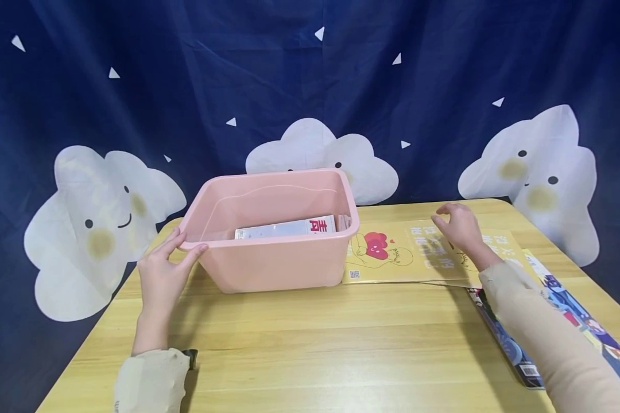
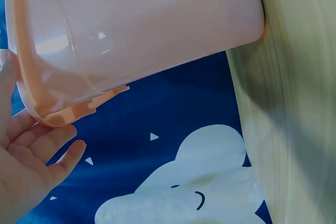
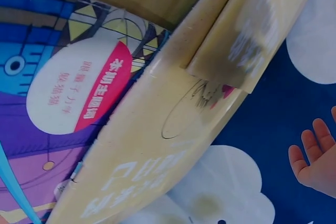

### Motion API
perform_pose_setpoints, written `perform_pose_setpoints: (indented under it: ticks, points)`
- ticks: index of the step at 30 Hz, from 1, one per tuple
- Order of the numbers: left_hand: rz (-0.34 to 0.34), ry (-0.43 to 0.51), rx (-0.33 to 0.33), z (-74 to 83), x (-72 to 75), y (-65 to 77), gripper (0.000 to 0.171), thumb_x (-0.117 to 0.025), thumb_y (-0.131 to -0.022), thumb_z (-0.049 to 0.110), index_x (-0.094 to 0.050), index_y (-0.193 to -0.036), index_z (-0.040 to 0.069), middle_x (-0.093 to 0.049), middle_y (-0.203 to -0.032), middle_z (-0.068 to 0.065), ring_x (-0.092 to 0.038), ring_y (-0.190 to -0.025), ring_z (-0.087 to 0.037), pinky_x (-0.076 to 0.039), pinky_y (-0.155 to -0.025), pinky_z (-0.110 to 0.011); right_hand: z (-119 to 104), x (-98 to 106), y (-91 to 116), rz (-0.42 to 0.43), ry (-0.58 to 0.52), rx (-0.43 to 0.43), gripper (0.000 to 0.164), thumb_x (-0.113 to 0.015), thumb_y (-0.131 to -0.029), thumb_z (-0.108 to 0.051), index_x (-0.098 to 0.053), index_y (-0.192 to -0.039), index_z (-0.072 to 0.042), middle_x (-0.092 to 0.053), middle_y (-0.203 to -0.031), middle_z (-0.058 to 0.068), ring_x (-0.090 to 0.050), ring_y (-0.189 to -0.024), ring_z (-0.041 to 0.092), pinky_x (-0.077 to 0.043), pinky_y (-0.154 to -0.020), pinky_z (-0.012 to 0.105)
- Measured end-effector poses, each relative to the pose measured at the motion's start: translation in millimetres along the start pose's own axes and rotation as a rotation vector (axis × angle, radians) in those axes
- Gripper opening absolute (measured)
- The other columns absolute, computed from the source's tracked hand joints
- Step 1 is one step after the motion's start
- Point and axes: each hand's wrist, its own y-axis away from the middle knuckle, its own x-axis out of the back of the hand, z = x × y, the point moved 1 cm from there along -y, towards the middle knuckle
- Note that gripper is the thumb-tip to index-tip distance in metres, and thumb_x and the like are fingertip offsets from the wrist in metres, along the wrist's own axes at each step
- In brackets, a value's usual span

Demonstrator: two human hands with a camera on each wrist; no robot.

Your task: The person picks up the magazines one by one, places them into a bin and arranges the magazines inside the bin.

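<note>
Head view: pink plastic storage bin (image 1: 279, 267) upright on the wood-grain tabletop (image 1: 320, 350), left of middle, long axis running left to right. Left hand (image 1: 160, 278) at its near left corner; grip pinching the rim, thumb on the front side, fingers round the left. Left wrist view agrees.

Inside the bin, close to the front wall: a white book or box (image 1: 284, 228), cannot tell which, red lettering toward its right end, lying roughly along the bin's length.

Right of the bin: two yellow cartoon booklets (image 1: 392, 255), overlapping side by side, left one just beside the bin wall. Right hand (image 1: 460, 226) hovers above the right part of this pair; grip released, fingers loosely bent, nothing held. Right wrist view shows it apart from the covers.

Relation that counts: the yellow pair lies beneath the right grip and off to its left, its row continuing the line of the bin's long side. Right hand much the nearer; left hand well apart, across the bin.

Colourful picture magazines (image 1: 586, 324) slant toward near right, partly under the yellow pair. Right sleeve (image 1: 553, 338) hides some; no sure count. Navy cloud-print curtain (image 1: 175, 92) behind.
</note>
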Motion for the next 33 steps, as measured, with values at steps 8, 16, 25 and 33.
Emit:
perform_pose_setpoints:
  ticks: [8,16,25,33]
  points:
    - [0.000,-0.001,0.003,0.0,0.8,1.3,0.048,-0.080,-0.065,0.018,-0.063,-0.101,-0.008,-0.058,-0.106,-0.023,-0.053,-0.100,-0.041,-0.040,-0.088,-0.048,9.3,-4.5,3.8,-0.019,0.000,-0.017,0.029,-0.055,-0.085,-0.012,-0.057,-0.095,0.015,-0.055,-0.096,0.033,-0.047,-0.094,0.047,-0.037,-0.081,0.056]
    - [0.005,-0.002,-0.009,-2.2,0.1,1.7,0.047,-0.080,-0.065,0.017,-0.063,-0.101,-0.009,-0.058,-0.106,-0.024,-0.053,-0.100,-0.042,-0.041,-0.087,-0.049,25.0,-9.0,11.2,-0.089,0.009,-0.078,0.035,-0.053,-0.086,-0.016,-0.054,-0.097,0.017,-0.054,-0.096,0.035,-0.045,-0.095,0.049,-0.036,-0.083,0.055]
    - [0.015,0.000,-0.029,-3.0,-1.4,1.7,0.047,-0.080,-0.064,0.016,-0.063,-0.101,-0.008,-0.058,-0.106,-0.023,-0.054,-0.099,-0.041,-0.041,-0.086,-0.049,36.5,-13.1,20.9,-0.266,0.022,-0.167,0.049,-0.054,-0.087,-0.028,-0.049,-0.107,0.016,-0.050,-0.099,0.036,-0.042,-0.096,0.049,-0.036,-0.081,0.056]
    - [0.008,-0.002,-0.021,-2.7,-1.1,1.7,0.047,-0.080,-0.065,0.017,-0.064,-0.101,-0.007,-0.058,-0.106,-0.024,-0.053,-0.099,-0.042,-0.041,-0.086,-0.050,45.9,-19.0,25.9,-0.402,0.093,-0.226,0.061,-0.060,-0.080,-0.040,-0.047,-0.109,0.012,-0.044,-0.101,0.037,-0.042,-0.093,0.052,-0.038,-0.076,0.056]
